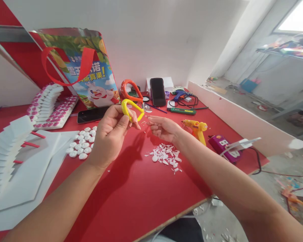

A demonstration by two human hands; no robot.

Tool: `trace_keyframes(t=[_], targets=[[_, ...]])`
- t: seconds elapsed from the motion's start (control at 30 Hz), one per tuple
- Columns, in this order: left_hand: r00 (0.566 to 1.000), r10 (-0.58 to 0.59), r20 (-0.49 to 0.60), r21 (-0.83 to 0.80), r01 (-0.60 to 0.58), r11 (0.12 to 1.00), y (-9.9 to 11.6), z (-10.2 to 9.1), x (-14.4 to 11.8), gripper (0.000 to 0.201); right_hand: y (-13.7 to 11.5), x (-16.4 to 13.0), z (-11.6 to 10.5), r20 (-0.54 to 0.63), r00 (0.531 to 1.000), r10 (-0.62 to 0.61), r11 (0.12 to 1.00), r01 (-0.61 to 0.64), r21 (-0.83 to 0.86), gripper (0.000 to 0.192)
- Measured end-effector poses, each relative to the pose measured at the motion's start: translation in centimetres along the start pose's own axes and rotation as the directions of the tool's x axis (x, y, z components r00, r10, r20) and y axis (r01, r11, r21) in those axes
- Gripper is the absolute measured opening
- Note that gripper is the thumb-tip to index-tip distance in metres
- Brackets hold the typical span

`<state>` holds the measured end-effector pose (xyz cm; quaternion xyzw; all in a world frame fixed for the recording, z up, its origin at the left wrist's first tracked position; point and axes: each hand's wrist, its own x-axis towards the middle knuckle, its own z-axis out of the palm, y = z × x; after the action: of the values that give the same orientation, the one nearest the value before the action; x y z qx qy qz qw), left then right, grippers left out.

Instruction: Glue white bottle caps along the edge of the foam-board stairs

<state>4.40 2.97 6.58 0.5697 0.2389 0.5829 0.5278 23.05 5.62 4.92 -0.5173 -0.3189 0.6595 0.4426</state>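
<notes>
My left hand (113, 132) is raised over the red table (131, 195) and grips a pair of scissors by its yellow handle loop (131, 109); the orange loop (130, 89) sticks up behind. My right hand (164, 127) hovers just right of the scissors, palm up, fingers loosely curled. Whether it pinches a small piece I cannot tell. Below it lies a pile of white foam scraps (166, 156). A cluster of small white round pieces (82, 143) lies left of my left wrist.
White foam sheets (22, 174) and stepped foam stacks (47, 106) fill the left. A printed bag (91, 72), two phones (158, 91) (92, 115), a yellow glue gun (197, 129), a green tool (183, 111) and a purple device (224, 146) lie around. The table edge runs along the front right.
</notes>
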Motion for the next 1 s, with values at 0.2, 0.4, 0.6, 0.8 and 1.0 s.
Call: trace_keyframes(t=[0.2,0.4,0.6,0.8,1.0], targets=[[1.0,0.001,0.029,0.011,-0.001,1.0,0.3,0.1,-0.3,0.011,0.2,1.0,0.9,0.062,0.997,-0.04,0.996,0.045,-0.073,0.022],[0.995,0.085,0.06,0.168,-0.094,0.981,0.9,-1.4,0.9,0.019,1.0,-1.5,-1.9,0.006,0.998,-0.062,0.871,0.057,-0.487,0.033],[0.979,0.136,0.151,0.45,-0.191,0.872,1.1,-3.0,2.6,0.018,1.0,0.9,-2.5,0.177,0.844,-0.506,0.216,0.323,-0.921,0.026],[0.983,0.109,0.149,0.477,-0.168,0.863,-0.1,-3.4,3.1,0.015,2.1,6.9,-1.3,0.248,0.853,-0.459,0.37,0.437,-0.819,0.043],[0.985,0.131,0.116,0.454,-0.17,0.874,0.5,-3.0,2.5,0.018,2.7,5.4,-2.1,0.166,0.886,-0.433,0.552,0.406,-0.728,0.033]])
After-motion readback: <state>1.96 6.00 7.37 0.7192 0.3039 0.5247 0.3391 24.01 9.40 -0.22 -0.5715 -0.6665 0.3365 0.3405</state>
